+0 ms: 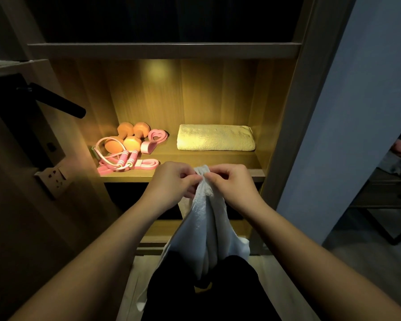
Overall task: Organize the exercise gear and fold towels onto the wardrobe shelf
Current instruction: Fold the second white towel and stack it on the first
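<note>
White towel (pixel 208 218): hangs lengthwise below both hands
Left hand (pixel 171 179): fingers (pixel 188 181) pinch its top edge
Right hand (pixel 234 181): pinches alongside

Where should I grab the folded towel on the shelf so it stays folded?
Probably its near long edge, from the front, gripping near both ends: the folded towel lies flat, lengthwise on the shelf, with wardrobe panels behind and right of it.
</note>
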{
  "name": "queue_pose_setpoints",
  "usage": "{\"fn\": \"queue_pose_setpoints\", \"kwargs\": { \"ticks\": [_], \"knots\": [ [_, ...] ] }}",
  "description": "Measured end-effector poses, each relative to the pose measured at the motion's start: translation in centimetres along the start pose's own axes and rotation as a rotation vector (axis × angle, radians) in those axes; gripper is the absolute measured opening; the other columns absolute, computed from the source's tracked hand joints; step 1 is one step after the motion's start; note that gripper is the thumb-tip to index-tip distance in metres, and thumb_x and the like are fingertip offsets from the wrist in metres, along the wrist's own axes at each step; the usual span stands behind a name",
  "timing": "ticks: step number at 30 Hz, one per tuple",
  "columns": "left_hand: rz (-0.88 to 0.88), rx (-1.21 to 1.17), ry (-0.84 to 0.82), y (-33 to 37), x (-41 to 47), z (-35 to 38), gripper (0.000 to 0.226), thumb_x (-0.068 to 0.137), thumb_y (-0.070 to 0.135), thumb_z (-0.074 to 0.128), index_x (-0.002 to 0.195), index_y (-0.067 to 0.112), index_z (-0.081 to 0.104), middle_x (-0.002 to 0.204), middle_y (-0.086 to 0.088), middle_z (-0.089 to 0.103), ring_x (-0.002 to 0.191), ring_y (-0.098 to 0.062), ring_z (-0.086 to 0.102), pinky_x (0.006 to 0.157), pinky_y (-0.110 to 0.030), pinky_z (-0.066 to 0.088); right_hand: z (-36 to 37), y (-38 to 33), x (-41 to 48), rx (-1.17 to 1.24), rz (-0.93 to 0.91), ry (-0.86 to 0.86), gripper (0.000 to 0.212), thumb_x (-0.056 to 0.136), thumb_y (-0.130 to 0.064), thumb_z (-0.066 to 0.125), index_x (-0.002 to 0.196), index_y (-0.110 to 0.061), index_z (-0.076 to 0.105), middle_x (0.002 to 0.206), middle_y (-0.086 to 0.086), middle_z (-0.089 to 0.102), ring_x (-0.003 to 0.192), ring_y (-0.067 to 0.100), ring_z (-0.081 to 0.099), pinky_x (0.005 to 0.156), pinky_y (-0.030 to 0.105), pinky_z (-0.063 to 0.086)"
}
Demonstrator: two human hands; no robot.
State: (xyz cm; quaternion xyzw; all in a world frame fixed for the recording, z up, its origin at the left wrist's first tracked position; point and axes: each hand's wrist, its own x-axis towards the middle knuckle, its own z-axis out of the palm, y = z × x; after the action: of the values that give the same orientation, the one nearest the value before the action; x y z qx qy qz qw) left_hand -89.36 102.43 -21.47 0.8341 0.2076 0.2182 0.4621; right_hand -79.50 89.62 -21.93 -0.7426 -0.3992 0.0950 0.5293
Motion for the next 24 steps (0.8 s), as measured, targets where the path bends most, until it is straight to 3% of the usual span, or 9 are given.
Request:
{"fn": "queue_pose_setpoints", "kwargs": {
  "ticks": [4, 7, 9, 11, 12, 14, 16, 19, 24],
  "knots": [
    [0.063, 0.035, 0.027, -0.8, 1.0, -0.9, 0.019, 0.075, 0.019, 0.081, 0.079, 0.013, 0.063, 0.069, 0.002, 0.067, 0.058, -0.005, 0.061, 0.055, -0.020, 0.050, -1.0, -0.2, -0.4, 0.084, -0.047, -0.104, 0.022, 0.094, -0.009, 0.060, 0.113, -0.008, 0.072, 0.105, 0.003, 0.073, 0.099, 0.013, 0.067, 0.093, 0.039, 0.052],
    [0.179, 0.077, -0.093, -0.7, 2.2, -2.0, 0.033, 0.078, 0.020, 0.078, 0.107, 0.027, 0.063, 0.108, 0.024, 0.062, 0.099, 0.012, 0.056, 0.088, -0.021, 0.048, -2.1, -0.9, -0.4, 0.139, -0.120, -0.214, 0.021, 0.093, -0.017, 0.062, 0.112, -0.017, 0.071, 0.100, 0.000, 0.074, 0.097, 0.015, 0.068, 0.090, 0.039, 0.054],
    [0.233, 0.116, -0.294, 0.0, 3.1, -2.8, 0.034, 0.085, 0.020, 0.071, 0.115, 0.034, 0.064, 0.121, 0.033, 0.056, 0.120, 0.019, 0.041, 0.100, -0.009, 0.034, -2.6, -1.4, -0.2, 0.107, -0.149, -0.268, 0.024, 0.089, -0.028, 0.066, 0.112, -0.022, 0.071, 0.100, -0.003, 0.074, 0.096, 0.013, 0.068, 0.089, 0.039, 0.055],
    [0.253, 0.156, -0.387, 1.2, 3.9, -3.3, 0.017, 0.087, 0.019, 0.069, 0.103, 0.025, 0.072, 0.108, 0.028, 0.064, 0.108, 0.020, 0.049, 0.086, 0.002, 0.033, -3.3, -1.7, 0.2, 0.065, -0.153, -0.269, 0.027, 0.086, -0.027, 0.070, 0.113, -0.023, 0.070, 0.102, -0.006, 0.073, 0.097, 0.011, 0.067, 0.090, 0.042, 0.054],
    [0.262, 0.168, -0.390, 1.8, 4.2, -3.4, 0.010, 0.088, 0.019, 0.068, 0.095, 0.014, 0.073, 0.094, 0.018, 0.067, 0.091, 0.014, 0.056, 0.076, 0.000, 0.037, -3.7, -1.9, 0.4, 0.062, -0.154, -0.266, 0.029, 0.085, -0.024, 0.072, 0.114, -0.021, 0.070, 0.102, -0.006, 0.073, 0.097, 0.012, 0.067, 0.090, 0.043, 0.054],
    [0.293, 0.196, -0.379, 2.9, 4.7, -3.4, 0.024, 0.089, 0.021, 0.065, 0.082, -0.002, 0.066, 0.073, -0.002, 0.057, 0.064, -0.001, 0.048, 0.058, -0.012, 0.036, -4.4, -2.2, 0.7, 0.071, -0.148, -0.274, 0.037, 0.082, -0.024, 0.075, 0.117, -0.018, 0.069, 0.103, -0.004, 0.073, 0.098, 0.014, 0.067, 0.090, 0.042, 0.055],
    [0.320, 0.223, -0.365, 4.2, 5.1, -3.2, 0.029, 0.091, 0.022, 0.064, 0.075, -0.003, 0.061, 0.068, -0.006, 0.049, 0.060, -0.007, 0.041, 0.053, -0.019, 0.032, -5.1, -2.9, 1.0, 0.046, -0.133, -0.278, 0.047, 0.077, -0.030, 0.079, 0.121, -0.019, 0.066, 0.105, -0.006, 0.071, 0.099, 0.011, 0.066, 0.090, 0.037, 0.055],
    [0.357, 0.252, -0.314, 6.0, 6.2, -3.2, 0.029, 0.091, 0.026, 0.064, 0.068, 0.008, 0.062, 0.063, -0.001, 0.047, 0.057, -0.008, 0.039, 0.052, -0.023, 0.030, -5.9, -4.3, 1.9, -0.115, -0.117, -0.251, 0.053, 0.074, -0.038, 0.079, 0.121, -0.021, 0.062, 0.105, -0.011, 0.066, 0.097, 0.006, 0.062, 0.083, 0.027, 0.054],
    [0.405, 0.365, -0.190, 9.4, 8.5, -4.0, 0.040, 0.092, 0.035, 0.062, 0.069, 0.003, 0.059, 0.062, -0.001, 0.044, 0.057, -0.007, 0.035, 0.053, -0.029, 0.025, -7.3, -7.3, 5.1, -0.223, -0.088, -0.089, 0.016, 0.082, -0.010, 0.069, 0.096, -0.017, 0.066, 0.091, 0.000, 0.064, 0.087, 0.016, 0.062, 0.076, 0.034, 0.055]
  ]
}}
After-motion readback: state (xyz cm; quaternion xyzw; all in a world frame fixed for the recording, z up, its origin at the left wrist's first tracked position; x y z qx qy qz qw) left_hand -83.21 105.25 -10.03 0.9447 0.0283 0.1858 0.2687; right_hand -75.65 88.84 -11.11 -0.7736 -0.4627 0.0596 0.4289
